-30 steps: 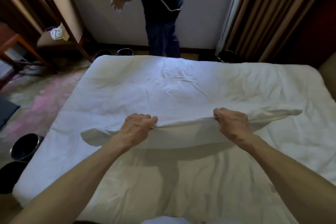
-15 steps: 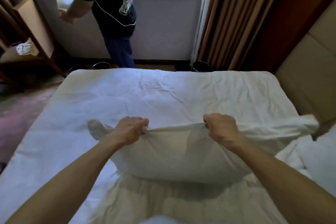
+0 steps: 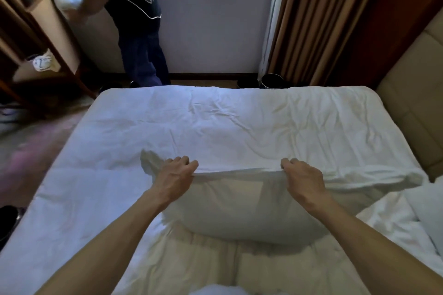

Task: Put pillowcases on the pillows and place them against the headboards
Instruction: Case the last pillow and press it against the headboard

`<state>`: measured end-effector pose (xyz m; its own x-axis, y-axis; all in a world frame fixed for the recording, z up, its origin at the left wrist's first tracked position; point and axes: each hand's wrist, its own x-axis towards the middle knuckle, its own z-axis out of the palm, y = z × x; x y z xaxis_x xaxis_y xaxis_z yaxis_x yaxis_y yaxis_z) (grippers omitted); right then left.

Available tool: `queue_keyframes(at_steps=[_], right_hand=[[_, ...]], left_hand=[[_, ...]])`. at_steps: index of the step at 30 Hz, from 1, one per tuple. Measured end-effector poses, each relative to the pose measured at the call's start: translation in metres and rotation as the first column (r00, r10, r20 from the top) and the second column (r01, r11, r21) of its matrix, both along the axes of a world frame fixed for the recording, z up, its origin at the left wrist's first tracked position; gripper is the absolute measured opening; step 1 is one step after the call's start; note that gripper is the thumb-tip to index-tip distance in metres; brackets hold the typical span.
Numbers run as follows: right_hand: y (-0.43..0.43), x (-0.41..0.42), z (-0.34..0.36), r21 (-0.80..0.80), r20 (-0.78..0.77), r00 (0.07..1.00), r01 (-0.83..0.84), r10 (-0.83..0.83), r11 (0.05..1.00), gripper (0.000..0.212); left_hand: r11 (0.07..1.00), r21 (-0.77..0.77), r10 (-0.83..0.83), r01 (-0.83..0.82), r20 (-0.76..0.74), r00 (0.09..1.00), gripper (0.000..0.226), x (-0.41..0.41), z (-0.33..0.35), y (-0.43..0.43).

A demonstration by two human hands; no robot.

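- The white pillow (image 3: 239,211), in a loose case, hangs over the middle of the bed (image 3: 215,127), its top edge pulled taut and its belly sagging.
- The left hand (image 3: 175,179) and right hand (image 3: 304,182) each grip that top edge in a fist, well apart.
- The grip is the same as half a second ago; a second ago the pillow looked flatter.
- The fingertips are buried in the cloth, and the case's left corner is blurred.

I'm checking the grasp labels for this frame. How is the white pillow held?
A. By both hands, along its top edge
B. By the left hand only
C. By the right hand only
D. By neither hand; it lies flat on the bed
A: the left hand and the right hand each grip the top edge of the pillow, which hangs below them over the bed.
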<state>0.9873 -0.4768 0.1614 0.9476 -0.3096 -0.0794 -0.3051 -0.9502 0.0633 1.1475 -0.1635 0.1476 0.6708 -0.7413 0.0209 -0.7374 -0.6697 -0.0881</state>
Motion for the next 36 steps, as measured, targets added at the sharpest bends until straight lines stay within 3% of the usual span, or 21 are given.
queue_keyframes(at_steps=[7,9,14,17,20,23,26,31,34,36], right_hand=[[0.004,-0.024,-0.030,0.012,-0.138,0.979,-0.148,0.148,0.989,0.032],[0.009,-0.023,-0.032,-0.013,-0.137,0.975,-0.176,0.173,0.984,0.037],[0.029,-0.005,-0.035,0.085,-0.079,0.962,-0.256,0.262,0.963,0.027],[0.041,0.006,-0.034,0.086,-0.143,0.944,-0.288,0.298,0.954,0.031],[0.044,0.010,-0.033,0.088,-0.181,0.934,-0.297,0.308,0.951,0.033],[0.041,0.007,-0.037,0.104,-0.180,0.929,-0.309,0.323,0.945,0.029],[0.039,0.005,-0.040,0.119,-0.186,0.925,-0.314,0.332,0.942,0.028],[0.037,0.005,-0.044,0.128,-0.185,0.927,-0.306,0.326,0.943,0.030],[0.037,0.004,-0.045,0.128,-0.177,0.931,-0.300,0.319,0.945,0.031],[0.038,0.003,-0.043,0.126,-0.180,0.933,-0.292,0.311,0.948,0.031]], left_hand=[[0.986,0.088,0.143,-0.143,-0.003,0.990,0.036,0.001,-0.017,0.035],[0.980,0.070,0.182,-0.184,0.029,0.983,0.040,-0.002,-0.019,0.040],[0.958,0.018,0.286,-0.287,0.055,0.957,0.042,-0.004,-0.030,0.046],[0.903,-0.070,0.418,-0.423,-0.079,0.905,0.047,-0.008,-0.033,0.051],[0.772,-0.125,0.567,-0.624,-0.311,0.763,0.065,-0.009,-0.038,0.060],[0.731,-0.143,0.534,-0.667,-0.489,0.690,0.082,-0.011,-0.038,0.074],[0.774,-0.151,0.489,-0.615,-0.474,0.732,0.078,-0.011,-0.033,0.086],[0.760,-0.349,0.497,-0.548,-0.231,0.837,0.035,-0.001,-0.020,0.083],[0.823,-0.314,0.469,-0.473,-0.092,0.878,0.045,0.011,-0.021,0.072],[0.820,-0.220,0.480,-0.529,-0.239,0.844,0.062,0.016,-0.026,0.067]])
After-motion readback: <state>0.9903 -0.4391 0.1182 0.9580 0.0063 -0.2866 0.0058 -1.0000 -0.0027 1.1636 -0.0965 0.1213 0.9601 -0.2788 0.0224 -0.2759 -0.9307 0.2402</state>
